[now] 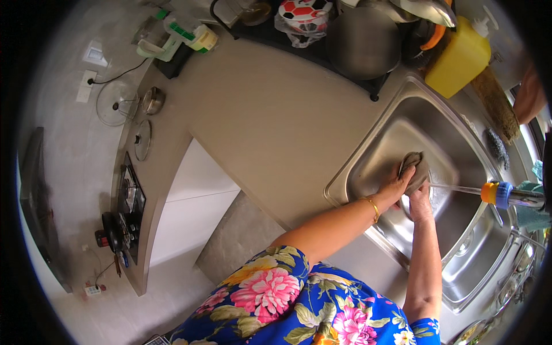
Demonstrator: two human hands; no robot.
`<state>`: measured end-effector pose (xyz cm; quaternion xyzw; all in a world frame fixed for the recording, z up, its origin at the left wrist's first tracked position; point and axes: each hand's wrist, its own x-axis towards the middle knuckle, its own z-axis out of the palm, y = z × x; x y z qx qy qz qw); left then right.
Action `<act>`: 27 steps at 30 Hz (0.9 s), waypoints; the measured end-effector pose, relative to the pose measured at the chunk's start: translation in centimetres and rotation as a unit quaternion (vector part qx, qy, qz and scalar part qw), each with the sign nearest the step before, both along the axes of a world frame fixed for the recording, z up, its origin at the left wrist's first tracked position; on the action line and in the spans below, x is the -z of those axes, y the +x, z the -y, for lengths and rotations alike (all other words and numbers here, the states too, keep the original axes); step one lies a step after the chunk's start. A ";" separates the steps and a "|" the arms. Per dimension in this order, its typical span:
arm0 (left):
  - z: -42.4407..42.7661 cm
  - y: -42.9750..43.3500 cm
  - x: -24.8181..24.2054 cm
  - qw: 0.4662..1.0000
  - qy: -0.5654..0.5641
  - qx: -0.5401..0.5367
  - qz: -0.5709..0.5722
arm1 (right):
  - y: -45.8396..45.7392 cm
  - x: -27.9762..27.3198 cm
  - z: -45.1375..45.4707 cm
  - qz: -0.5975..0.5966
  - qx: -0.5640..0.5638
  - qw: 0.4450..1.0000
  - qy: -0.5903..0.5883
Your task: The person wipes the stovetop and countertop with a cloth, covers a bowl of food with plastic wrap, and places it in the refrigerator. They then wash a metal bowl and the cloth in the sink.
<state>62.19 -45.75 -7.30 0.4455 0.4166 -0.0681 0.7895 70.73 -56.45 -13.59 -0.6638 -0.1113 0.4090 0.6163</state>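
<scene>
Over the larger basin of a stainless steel sink (379, 129), both my hands grip a bunched grey-brown cloth (417, 172). My left hand (394, 187), with a gold bracelet (374, 210) at its wrist, holds the cloth from the left, its thumb along the fabric. Lower right of it, my right hand (420, 202) closes on the cloth's lower end. A thin stream of water runs from the faucet (496, 195), which has an orange and blue nozzle, towards the cloth and my right hand. The fingers beneath the cloth are partly hidden.
The smaller basin (457, 276) adjoins at the lower right. Beyond the sink stand a yellow pump bottle (459, 60) and a dark scouring pad (497, 147). A black rack (302, 52) with a round pan (364, 43) borders the counter (267, 112). A gas hob (131, 198) lies far left.
</scene>
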 end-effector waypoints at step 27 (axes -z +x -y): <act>1.6 0.2 6.8 0.982 0.179 -0.049 0.026 | 2.7 -0.5 2.6 0.022 -0.336 0.918 -0.210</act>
